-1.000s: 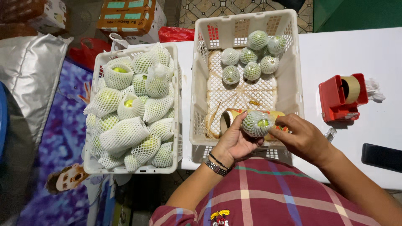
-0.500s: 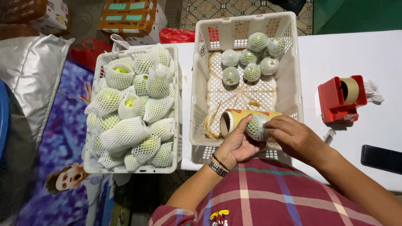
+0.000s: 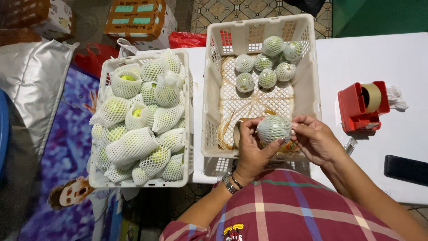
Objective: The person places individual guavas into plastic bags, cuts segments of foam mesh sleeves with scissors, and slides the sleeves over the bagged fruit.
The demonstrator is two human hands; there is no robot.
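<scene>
White table (image 3: pixel 356 58), frame centre: netted fruit (image 3: pixel 273 128) was gripped by left hand (image 3: pixel 252 151) and right hand (image 3: pixel 316 140), fingers closed round it, above crate (image 3: pixel 209 102). Risk judged: bruising if squeezed or dropped.

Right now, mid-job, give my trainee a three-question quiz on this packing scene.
1. True or false: both hands hold one netted fruit.
2. Which crate is fuller: A) the left crate, B) the right crate?
3. What red thing stands on the white table to the right?

Key: 1. True: left hand and right hand both grip it. 2. A. 3. A tape dispenser.
</scene>
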